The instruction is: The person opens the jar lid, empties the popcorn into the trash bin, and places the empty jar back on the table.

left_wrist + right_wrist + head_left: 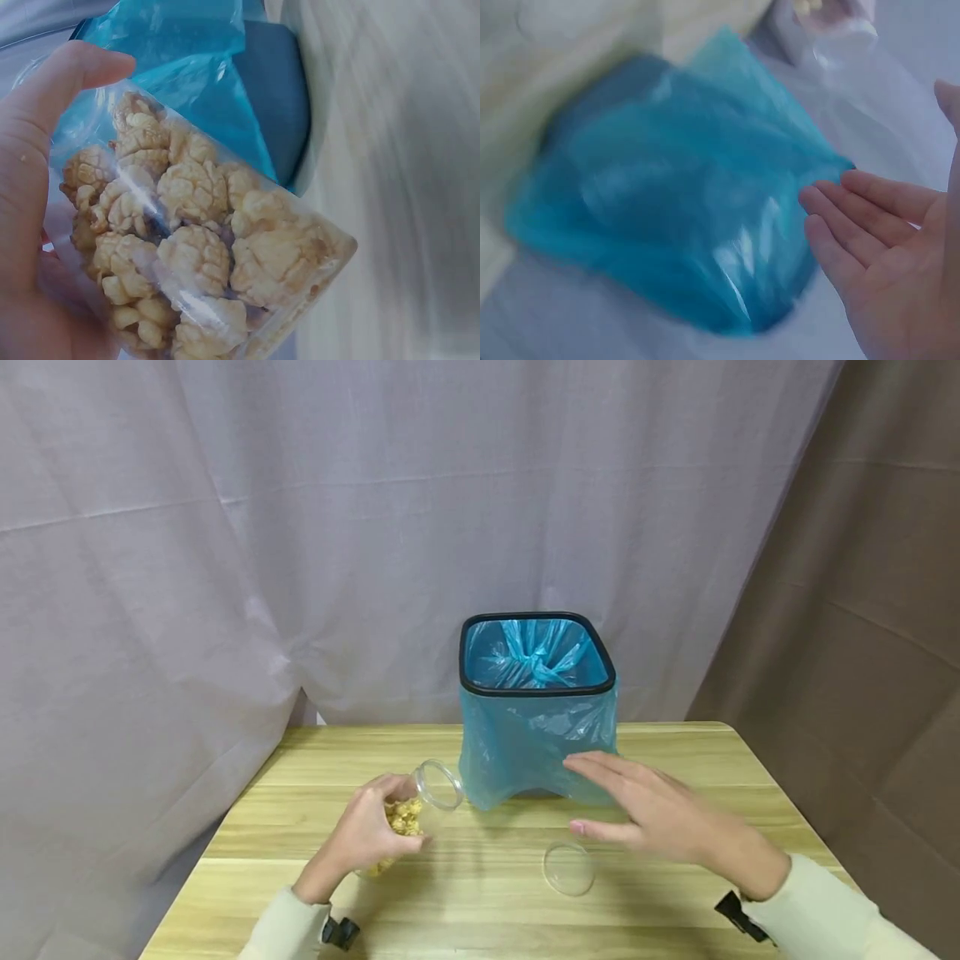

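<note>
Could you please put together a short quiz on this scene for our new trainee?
1. Multiple choice: what is the left hand gripping?
A) a spoon
B) a clear jar of popcorn
C) a sponge

2. True or false: the clear disc lies on the table, and the right hand holds nothing.

3. Fill in the blank: the bin is lined with a ____ plastic bag.

Key:
1. B, the jar of popcorn.
2. True; the disc is flat on the wood, and the right hand's fingers are extended with nothing in them.
3. Blue.
</note>
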`<act>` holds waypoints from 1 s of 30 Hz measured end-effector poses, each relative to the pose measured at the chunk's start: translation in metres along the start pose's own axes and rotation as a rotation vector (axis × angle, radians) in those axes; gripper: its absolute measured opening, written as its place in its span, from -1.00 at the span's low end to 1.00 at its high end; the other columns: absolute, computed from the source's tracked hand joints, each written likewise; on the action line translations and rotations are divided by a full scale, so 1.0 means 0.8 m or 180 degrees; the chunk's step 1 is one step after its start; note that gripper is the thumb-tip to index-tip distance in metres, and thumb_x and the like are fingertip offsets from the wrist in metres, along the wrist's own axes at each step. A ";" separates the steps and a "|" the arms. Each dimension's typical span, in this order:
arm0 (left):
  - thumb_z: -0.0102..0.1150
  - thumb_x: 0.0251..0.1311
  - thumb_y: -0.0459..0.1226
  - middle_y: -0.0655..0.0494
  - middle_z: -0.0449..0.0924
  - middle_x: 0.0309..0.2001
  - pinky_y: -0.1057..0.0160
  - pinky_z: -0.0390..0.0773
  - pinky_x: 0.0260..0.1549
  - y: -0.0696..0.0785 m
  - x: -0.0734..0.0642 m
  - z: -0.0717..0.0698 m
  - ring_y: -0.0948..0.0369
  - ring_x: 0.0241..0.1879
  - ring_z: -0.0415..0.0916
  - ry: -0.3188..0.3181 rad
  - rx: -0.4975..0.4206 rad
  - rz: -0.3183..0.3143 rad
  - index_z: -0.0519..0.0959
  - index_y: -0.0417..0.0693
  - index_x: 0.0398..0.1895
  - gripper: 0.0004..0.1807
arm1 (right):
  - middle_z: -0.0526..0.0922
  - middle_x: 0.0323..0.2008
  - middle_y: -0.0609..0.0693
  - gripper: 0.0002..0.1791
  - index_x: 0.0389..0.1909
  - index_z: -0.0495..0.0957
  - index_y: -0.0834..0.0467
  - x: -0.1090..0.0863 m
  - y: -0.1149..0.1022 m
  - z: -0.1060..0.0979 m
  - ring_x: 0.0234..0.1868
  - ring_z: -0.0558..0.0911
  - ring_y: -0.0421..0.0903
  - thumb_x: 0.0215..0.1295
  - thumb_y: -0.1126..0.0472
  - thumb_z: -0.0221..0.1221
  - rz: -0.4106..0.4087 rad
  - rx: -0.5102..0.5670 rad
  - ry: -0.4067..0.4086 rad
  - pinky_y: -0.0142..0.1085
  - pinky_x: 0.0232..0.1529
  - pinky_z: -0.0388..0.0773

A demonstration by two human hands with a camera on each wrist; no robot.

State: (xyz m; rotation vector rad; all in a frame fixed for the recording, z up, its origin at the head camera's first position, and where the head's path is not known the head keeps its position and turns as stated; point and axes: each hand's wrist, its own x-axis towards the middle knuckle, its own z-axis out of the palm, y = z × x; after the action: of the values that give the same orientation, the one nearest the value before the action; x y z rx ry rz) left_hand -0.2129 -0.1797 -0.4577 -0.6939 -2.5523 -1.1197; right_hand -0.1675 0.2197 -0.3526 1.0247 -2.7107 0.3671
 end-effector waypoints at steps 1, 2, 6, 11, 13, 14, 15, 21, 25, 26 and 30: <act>0.74 -0.29 -0.12 0.10 0.77 -0.07 0.27 0.73 -0.08 0.000 0.001 -0.005 0.27 -0.11 0.65 0.0015 0.0017 0.0021 0.68 -0.03 0.09 -0.27 | 0.54 0.44 0.06 -0.19 0.52 0.40 0.10 0.002 0.000 -0.011 0.38 0.61 0.10 0.42 -0.27 0.26 0.0027 -0.0046 0.0047 0.10 0.28 0.65; 0.73 -0.29 -0.12 0.12 0.76 -0.08 0.27 0.73 -0.08 0.000 0.003 -0.009 0.27 -0.11 0.65 0.0032 0.0054 0.0042 0.68 -0.03 0.09 -0.27 | 0.53 0.46 0.06 -0.18 0.53 0.38 0.10 0.004 0.000 -0.021 0.39 0.60 0.12 0.42 -0.26 0.27 0.0062 -0.0090 0.0087 0.13 0.28 0.64; 0.72 -0.28 -0.09 0.14 0.76 -0.10 0.26 0.74 -0.10 0.006 0.012 -0.028 0.26 -0.12 0.65 0.0059 0.0176 0.0117 0.69 -0.03 0.06 -0.29 | 0.45 0.51 0.14 -0.12 0.59 0.29 0.13 0.015 0.008 -0.059 0.44 0.54 0.22 0.42 -0.26 0.26 0.0247 -0.0267 0.0129 0.25 0.30 0.59; 0.71 -0.28 -0.08 0.13 0.77 -0.10 0.24 0.75 -0.11 0.022 0.027 -0.052 0.25 -0.13 0.66 0.0056 0.0357 0.0198 0.69 -0.06 0.05 -0.30 | 0.25 0.63 0.20 -0.01 0.66 0.14 0.14 0.033 0.023 -0.095 0.53 0.41 0.29 0.44 -0.35 0.18 0.0538 -0.0451 -0.0089 0.31 0.37 0.49; 0.70 -0.28 -0.08 0.12 0.77 -0.12 0.25 0.74 -0.15 0.028 0.035 -0.063 0.25 -0.14 0.66 0.0066 0.0443 0.0253 0.70 -0.06 0.03 -0.31 | 0.17 0.66 0.22 0.03 0.68 0.08 0.16 0.044 0.031 -0.104 0.58 0.34 0.31 0.44 -0.37 0.17 0.0594 -0.0498 -0.0177 0.32 0.42 0.43; 0.70 -0.29 -0.07 0.14 0.76 -0.13 0.26 0.73 -0.17 0.031 0.040 -0.069 0.26 -0.16 0.65 0.0073 0.0505 0.0285 0.70 -0.05 0.01 -0.32 | 0.14 0.67 0.22 0.05 0.69 0.05 0.17 0.049 0.035 -0.107 0.59 0.30 0.32 0.44 -0.38 0.16 0.0623 -0.0528 -0.0215 0.33 0.44 0.40; 0.70 -0.30 -0.07 0.14 0.75 -0.15 0.27 0.72 -0.20 0.035 0.045 -0.075 0.25 -0.17 0.64 0.0086 0.0551 0.0320 0.70 -0.06 -0.01 -0.33 | 0.10 0.68 0.23 0.07 0.69 0.02 0.17 0.055 0.038 -0.109 0.62 0.25 0.32 0.44 -0.40 0.14 0.0659 -0.0554 -0.0258 0.34 0.46 0.35; 0.69 -0.34 -0.03 0.11 0.73 -0.19 0.19 0.66 -0.24 0.061 0.076 -0.106 0.19 -0.21 0.60 0.0189 0.0837 0.0492 0.69 -0.09 -0.02 -0.30 | -0.04 0.71 0.24 0.13 0.71 -0.07 0.18 0.080 0.060 -0.108 0.69 0.04 0.33 0.45 -0.50 -0.01 0.0879 -0.0582 -0.0431 0.34 0.60 0.10; 0.68 -0.34 -0.01 0.11 0.71 -0.21 0.13 0.64 -0.21 0.076 0.095 -0.121 0.17 -0.21 0.58 0.0197 0.0974 0.0543 0.68 -0.08 -0.02 -0.29 | -0.09 0.72 0.24 0.13 0.71 -0.10 0.19 0.094 0.075 -0.101 0.70 -0.02 0.32 0.46 -0.54 -0.10 0.0996 -0.0545 -0.0479 0.34 0.61 0.06; 0.68 -0.34 -0.01 0.10 0.70 -0.22 0.12 0.63 -0.20 0.079 0.100 -0.124 0.16 -0.21 0.58 0.0189 0.0995 0.0559 0.67 -0.08 -0.02 -0.29 | -0.09 0.72 0.24 0.13 0.71 -0.11 0.19 0.098 0.078 -0.099 0.71 -0.03 0.32 0.46 -0.54 -0.11 0.1008 -0.0548 -0.0484 0.33 0.62 0.04; 0.67 -0.33 -0.01 0.07 0.68 -0.21 0.04 0.65 -0.14 0.091 0.119 -0.134 0.10 -0.16 0.59 0.0170 0.1103 0.0641 0.66 -0.13 0.03 -0.25 | -0.09 0.72 0.26 0.11 0.70 -0.11 0.22 0.109 0.091 -0.092 0.71 -0.05 0.30 0.49 -0.51 -0.14 0.1023 -0.0576 -0.0476 0.29 0.65 0.00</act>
State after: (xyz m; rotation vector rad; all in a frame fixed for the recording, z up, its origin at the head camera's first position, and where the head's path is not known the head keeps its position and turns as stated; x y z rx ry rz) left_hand -0.2499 -0.1863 -0.3016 -0.7938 -2.4744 -0.6034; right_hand -0.2719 0.2413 -0.2690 0.5901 -2.9806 0.0950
